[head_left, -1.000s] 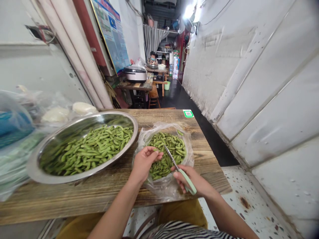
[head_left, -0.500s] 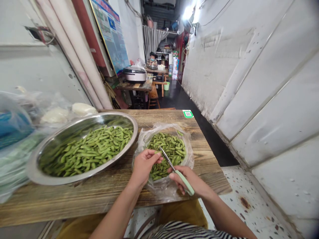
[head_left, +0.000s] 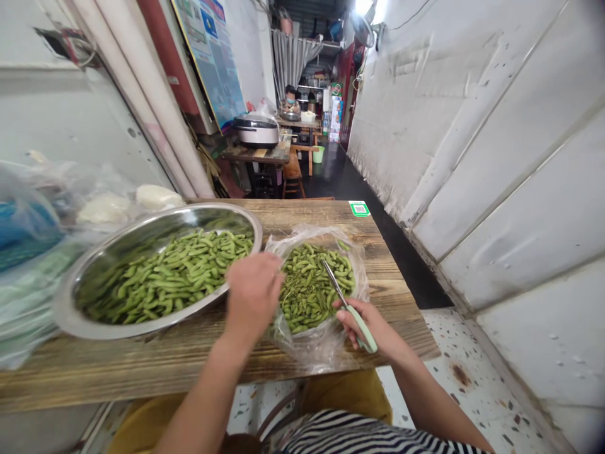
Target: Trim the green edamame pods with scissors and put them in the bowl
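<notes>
My right hand (head_left: 362, 323) grips scissors with pale green handles (head_left: 363, 329). Their metal blades look closed and point up and away over the plastic bag (head_left: 360, 268). That clear bag lies spread out on the wooden table, full of green edamame pods (head_left: 321, 296). My left hand (head_left: 253, 293) is between the bag and a wide steel bowl (head_left: 66, 315), near the bowl's right rim. Motion blurs its fingers, so whatever they may hold does not show. A big heap of edamame pods (head_left: 184, 277) fills much of the bowl.
Plastic bags (head_left: 28, 302) and pale wrapped bundles (head_left: 158, 197) crowd the table's left end. A green-edged code sticker (head_left: 360, 209) marks the far right corner. Farther back are a second table with a pinkish-white cooker (head_left: 256, 131), a wooden bench (head_left: 292, 165) and a seated person (head_left: 290, 101).
My left hand has moved left, from over the bagged pods beside the scissor tips to the steel bowl's rim. The right hand still holds the scissors above the bag. The view has shifted slightly.
</notes>
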{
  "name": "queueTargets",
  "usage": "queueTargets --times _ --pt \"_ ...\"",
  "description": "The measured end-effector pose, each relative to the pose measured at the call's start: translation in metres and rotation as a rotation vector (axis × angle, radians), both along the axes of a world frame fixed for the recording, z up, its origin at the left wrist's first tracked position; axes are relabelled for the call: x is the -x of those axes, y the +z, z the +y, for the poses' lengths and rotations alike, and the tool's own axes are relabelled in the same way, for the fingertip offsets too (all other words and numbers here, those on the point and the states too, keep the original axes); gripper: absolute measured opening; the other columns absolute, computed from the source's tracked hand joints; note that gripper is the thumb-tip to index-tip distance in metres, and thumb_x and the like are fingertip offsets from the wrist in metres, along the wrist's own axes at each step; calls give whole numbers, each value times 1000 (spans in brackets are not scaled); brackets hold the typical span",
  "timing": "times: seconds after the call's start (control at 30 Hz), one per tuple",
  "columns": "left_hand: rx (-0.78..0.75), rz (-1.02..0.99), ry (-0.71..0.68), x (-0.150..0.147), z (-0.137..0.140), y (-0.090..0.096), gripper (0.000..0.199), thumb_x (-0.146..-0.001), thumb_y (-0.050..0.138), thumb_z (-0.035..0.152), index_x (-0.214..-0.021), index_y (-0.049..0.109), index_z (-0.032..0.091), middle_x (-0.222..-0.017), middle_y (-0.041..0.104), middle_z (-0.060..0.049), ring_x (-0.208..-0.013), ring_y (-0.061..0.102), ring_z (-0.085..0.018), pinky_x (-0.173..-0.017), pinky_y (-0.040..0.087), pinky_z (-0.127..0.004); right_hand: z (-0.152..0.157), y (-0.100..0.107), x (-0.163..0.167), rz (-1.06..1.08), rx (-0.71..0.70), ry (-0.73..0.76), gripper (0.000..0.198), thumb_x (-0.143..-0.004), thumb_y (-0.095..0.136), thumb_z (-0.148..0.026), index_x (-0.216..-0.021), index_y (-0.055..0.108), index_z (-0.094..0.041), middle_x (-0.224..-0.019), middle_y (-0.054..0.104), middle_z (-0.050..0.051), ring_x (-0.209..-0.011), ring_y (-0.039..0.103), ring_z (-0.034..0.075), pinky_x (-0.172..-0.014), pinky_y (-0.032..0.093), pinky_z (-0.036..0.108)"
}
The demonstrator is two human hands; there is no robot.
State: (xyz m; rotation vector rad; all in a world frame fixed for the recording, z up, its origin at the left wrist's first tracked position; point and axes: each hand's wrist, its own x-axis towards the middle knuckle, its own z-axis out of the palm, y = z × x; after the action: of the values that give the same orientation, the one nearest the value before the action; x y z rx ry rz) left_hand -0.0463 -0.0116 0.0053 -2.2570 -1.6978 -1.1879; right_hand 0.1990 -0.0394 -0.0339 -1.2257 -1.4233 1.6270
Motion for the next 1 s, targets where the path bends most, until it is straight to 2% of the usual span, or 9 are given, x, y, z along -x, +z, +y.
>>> queueTargets --times 0.07,0.13,0.23,0.3,0.4,0.57,0.8,0.9,1.0 --pt "256 186 -324 -26 -5 -14 23 -81 50 13 -87 69 25 -94 71 -5 -95 62 -23 -102 28 -50 -2 2 1 -5 -12 1 46 -77 62 -54 -99 54 -15 -54 40 -9 -38 40 5 -34 39 16" --pt "388 291 -417 -44 -11 -26 29 -79 48 9 -92 68 25 -103 69 -7 -102 60 -25 -102 26 -51 -3 4 0 -9 -21 6 47 -77 62 -54 -100 55 -15 -54 41 -9 -39 40 5 -35 39 16" --pt "462 365 -418 -49 -14 -33 34 -72 56 13 -104 65 23 -127 58 -12 -121 48 -30 -105 23 -52 -3 2 -4 -22 -18 -3 47 -77 62 -54 -103 55 -15 -54 42 -9 -38 41 6 -35 40 17" --pt "453 415 -389 -42 -10 -32 31 -72 60 18 -102 65 22 -130 56 -12 -125 44 -31 -106 23 -52 -1 -3 -7 -30 -7 -17 47 -78 62 -54 -104 55 -16 -53 42 -9 -38 41 6 -35 40 16" --pt "365 453 -292 -31 3 -30 18 -79 54 16 -92 66 20 -120 62 -11 -119 49 -28 -100 33 -46 1 -10 -10 -30 1 -28 46 -78 62 -54 -104 55 -16 -51 41 -10 -37 41 6 -34 39 16" --pt "305 297 -218 -23 20 -34 17 -84 52 19 -77 68 20 -105 68 -7 -103 58 -24 -89 42 -40 1 -11 -9 -50 5 -16 46 -78 61 -54 -100 55 -15 -47 40 -10 -36 38 6 -32 37 16" --pt "111 128 21 -20 20 -44 25 -88 45 18 -97 69 16 -105 68 -10 -99 59 -24 -88 43 -40 -1 0 -4 -67 4 -2 48 -75 62 -55 -99 54 -14 -50 40 -10 -37 38 6 -33 38 16" --pt "68 199 -134 -27 19 -42 24 -88 47 18 -103 66 18 -107 67 -8 -104 57 -23 -90 41 -39 -1 0 -4 -75 6 12 48 -75 62 -54 -100 54 -14 -48 39 -11 -36 38 6 -33 37 16" --pt "130 349 -260 -43 15 -39 22 -86 48 13 -98 65 20 -100 68 -7 -106 55 -24 -98 33 -45 -2 -2 -4 -76 11 8 48 -75 63 -55 -99 53 -15 -48 39 -11 -35 38 6 -33 37 17"
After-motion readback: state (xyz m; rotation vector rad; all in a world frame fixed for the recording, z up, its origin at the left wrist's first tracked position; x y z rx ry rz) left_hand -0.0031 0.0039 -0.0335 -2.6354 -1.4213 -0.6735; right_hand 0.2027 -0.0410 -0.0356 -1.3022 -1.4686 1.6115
